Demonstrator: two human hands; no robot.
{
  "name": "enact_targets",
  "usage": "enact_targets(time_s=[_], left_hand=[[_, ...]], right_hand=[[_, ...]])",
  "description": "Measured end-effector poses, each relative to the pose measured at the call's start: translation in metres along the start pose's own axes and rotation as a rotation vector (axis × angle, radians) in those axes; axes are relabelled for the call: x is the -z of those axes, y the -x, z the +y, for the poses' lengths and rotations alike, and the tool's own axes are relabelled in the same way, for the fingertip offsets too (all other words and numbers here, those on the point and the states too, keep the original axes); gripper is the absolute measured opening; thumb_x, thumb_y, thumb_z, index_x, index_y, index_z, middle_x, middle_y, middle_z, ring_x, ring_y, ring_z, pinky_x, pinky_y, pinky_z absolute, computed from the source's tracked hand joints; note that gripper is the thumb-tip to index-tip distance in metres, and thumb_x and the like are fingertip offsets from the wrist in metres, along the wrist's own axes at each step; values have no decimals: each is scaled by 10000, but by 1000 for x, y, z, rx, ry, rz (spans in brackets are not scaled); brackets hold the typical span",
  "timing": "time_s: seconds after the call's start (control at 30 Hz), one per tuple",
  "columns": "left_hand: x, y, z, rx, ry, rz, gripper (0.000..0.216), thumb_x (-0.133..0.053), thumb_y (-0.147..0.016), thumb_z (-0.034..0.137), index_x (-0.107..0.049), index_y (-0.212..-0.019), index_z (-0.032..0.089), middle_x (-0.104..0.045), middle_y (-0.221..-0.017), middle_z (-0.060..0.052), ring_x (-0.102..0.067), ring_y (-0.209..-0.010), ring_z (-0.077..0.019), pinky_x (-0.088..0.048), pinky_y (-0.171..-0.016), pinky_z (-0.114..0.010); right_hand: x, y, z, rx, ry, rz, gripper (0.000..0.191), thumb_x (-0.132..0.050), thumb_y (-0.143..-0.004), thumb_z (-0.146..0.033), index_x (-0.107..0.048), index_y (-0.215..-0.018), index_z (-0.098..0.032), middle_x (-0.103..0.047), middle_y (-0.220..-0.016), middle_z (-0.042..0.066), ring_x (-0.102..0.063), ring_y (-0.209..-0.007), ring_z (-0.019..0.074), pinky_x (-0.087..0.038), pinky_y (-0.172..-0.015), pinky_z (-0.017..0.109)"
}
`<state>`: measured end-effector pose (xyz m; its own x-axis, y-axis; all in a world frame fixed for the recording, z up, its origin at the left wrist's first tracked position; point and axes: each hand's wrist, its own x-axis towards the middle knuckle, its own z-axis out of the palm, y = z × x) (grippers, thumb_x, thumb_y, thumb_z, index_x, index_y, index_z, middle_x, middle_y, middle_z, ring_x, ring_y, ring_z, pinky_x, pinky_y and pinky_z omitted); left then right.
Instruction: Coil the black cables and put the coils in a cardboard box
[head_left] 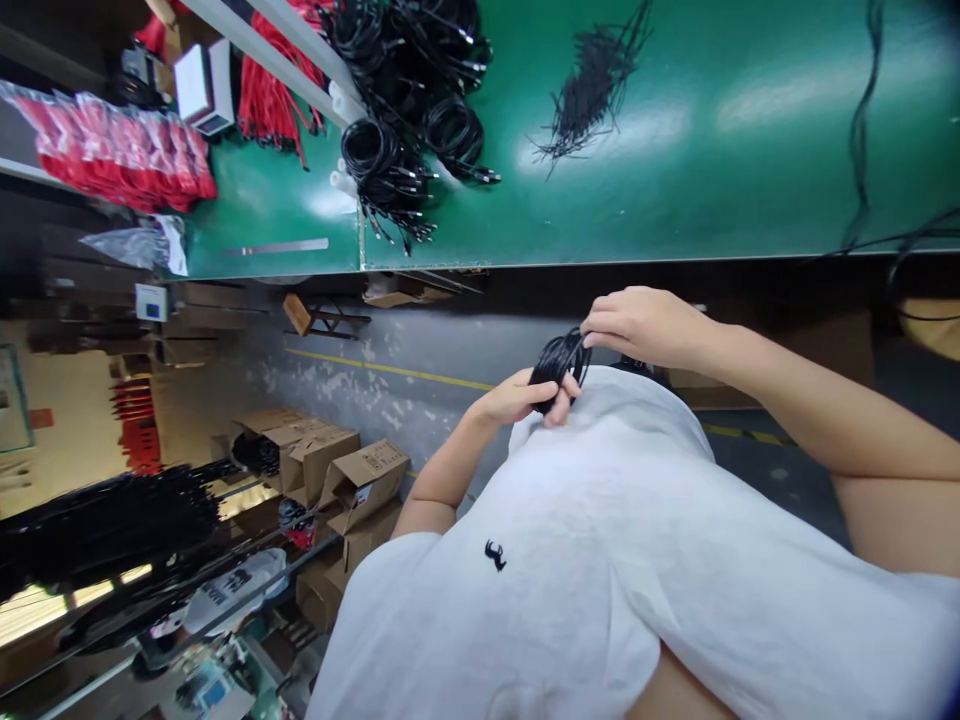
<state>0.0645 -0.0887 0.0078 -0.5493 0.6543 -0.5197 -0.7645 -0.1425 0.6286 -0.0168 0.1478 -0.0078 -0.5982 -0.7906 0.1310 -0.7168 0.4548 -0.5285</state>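
A coil of black cable (555, 362) is held just in front of my white shirt, off the near side of the green workbench (712, 190). My left hand (529, 395) grips it from the left, with thumb and fingers through and around the loops. At the coil's upper right, the fingertips of my right hand (637, 325) are pinched together on the cable; exactly what they hold there is partly hidden. On the bench beyond lie several coiled black cables (375, 150) with metal plug ends and a loose pile of short black ties (592, 85).
Red cables (277, 85), bagged red bundles (127, 150) and a white box (204, 88) occupy the bench's left part, beyond white posts (281, 60). A black cable (862, 130) trails over the bench's right side. Cardboard boxes (367, 480) stand on the floor at left.
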Motion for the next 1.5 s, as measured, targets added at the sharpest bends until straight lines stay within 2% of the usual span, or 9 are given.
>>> enact_targets(time_s=[0.2,0.4,0.6,0.77,0.93,1.07,1.23,1.37,1.5], left_hand=[[-5,13,9,-73,160,53,375,-791,-712,470,-642,-834,148,-461,-382,60,-351,-268,-88,-333,-325,-222],[-18,4,18,108,128,-22,365,-753,-773,490,-637,-798,145,-447,-417,64,-351,-288,-76,-319,-344,-225],[-11,-6,34,-17,3,238,472,-866,-654,498,-610,-738,112,-375,-438,100,-302,-353,-8,-218,-379,-152],[-11,-9,49,-184,218,430,382,-612,-940,418,-513,-686,151,-192,-444,128,-180,-325,-4,-172,-361,-134],[-18,-26,60,-512,409,518,418,-431,-1031,401,-496,-695,161,-172,-471,108,-185,-329,-12,-188,-361,-132],[-15,-43,56,-590,528,523,426,-403,-1038,412,-520,-716,158,-191,-488,102,-196,-343,-17,-198,-359,-135],[-11,-46,44,-481,586,533,401,-462,-1009,450,-559,-765,147,-262,-516,99,-239,-367,-11,-241,-381,-124],[-9,-33,42,-414,560,466,368,-463,-1018,403,-568,-785,137,-231,-512,110,-202,-355,-8,-209,-370,-121],[-14,-25,39,-282,465,340,361,-455,-1021,381,-579,-795,128,-229,-515,111,-187,-355,-8,-208,-375,-118]], right_hand=[[-8,1,0,-88,-300,91,547,-569,-908,-463,-531,-1394,-213,-601,-1309,133,-599,-1110,265,-484,-854,371],[5,-30,-23,241,-313,-32,275,-480,-910,-219,-665,-1113,-212,-682,-1041,72,-607,-939,196,-436,-772,303],[12,-40,-16,-13,-300,-74,174,-508,-837,-168,-663,-911,-192,-669,-858,43,-577,-763,154,-332,-615,247],[8,-33,17,-278,-996,-133,349,-725,-754,-481,-669,-959,-204,-653,-763,15,-608,-752,171,-464,-703,287],[-33,-29,5,-478,-1664,327,724,-628,-644,-840,-597,-1053,-244,-631,-841,18,-616,-803,183,-533,-721,357],[-57,-41,-23,-527,-1849,563,684,-628,-659,-838,-558,-1003,-251,-480,-668,-46,-504,-619,115,-481,-586,258],[-62,-50,-26,-745,-1728,628,478,-816,-665,-513,-481,-853,-230,-187,-549,-120,-163,-433,48,-298,-390,192],[-59,-43,-14,-791,-1520,468,512,-832,-608,-438,-493,-925,-221,-461,-678,-76,-418,-483,61,-506,-516,266],[-45,-43,1,-583,-842,367,429,-705,-736,-364,-564,-1113,-214,-645,-933,36,-642,-724,185,-555,-724,372]])
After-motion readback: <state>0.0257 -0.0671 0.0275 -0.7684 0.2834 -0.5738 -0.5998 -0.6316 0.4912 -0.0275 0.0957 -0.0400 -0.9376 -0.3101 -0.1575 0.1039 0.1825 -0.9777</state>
